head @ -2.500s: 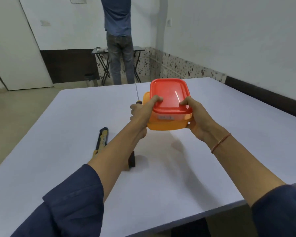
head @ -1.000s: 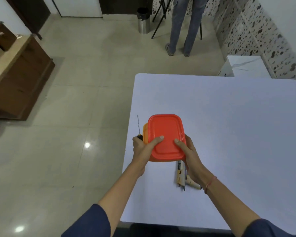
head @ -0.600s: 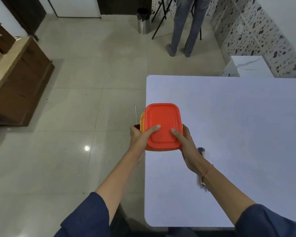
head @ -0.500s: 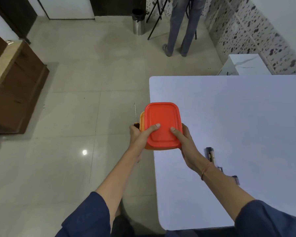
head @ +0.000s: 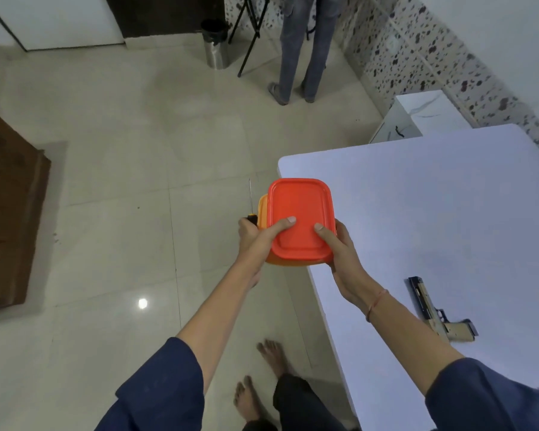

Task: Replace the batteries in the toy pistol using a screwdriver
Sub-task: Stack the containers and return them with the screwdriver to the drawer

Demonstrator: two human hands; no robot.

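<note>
An orange plastic box with a red lid (head: 299,213) is held in the air by both hands, over the table's left edge. My left hand (head: 257,241) grips its left side with the thumb on the lid, and the same hand also holds a screwdriver (head: 250,202) whose thin shaft points away from me. My right hand (head: 339,253) grips the box's right side, thumb on the lid. The tan and black toy pistol (head: 439,312) lies flat on the white table (head: 433,206), to the right of my right forearm. The box's contents are hidden.
A person in jeans (head: 302,48) stands at the far wall beside a tripod and a steel bin (head: 215,45). A brown wooden cabinet (head: 7,219) stands at the left. A white box (head: 417,116) sits beyond the table. My bare feet (head: 262,381) are on the tiled floor.
I have moved leftward off the table's front to its left side, carrying the box and screwdriver in the same grip. The pistol stays on the table, now far to my right.
</note>
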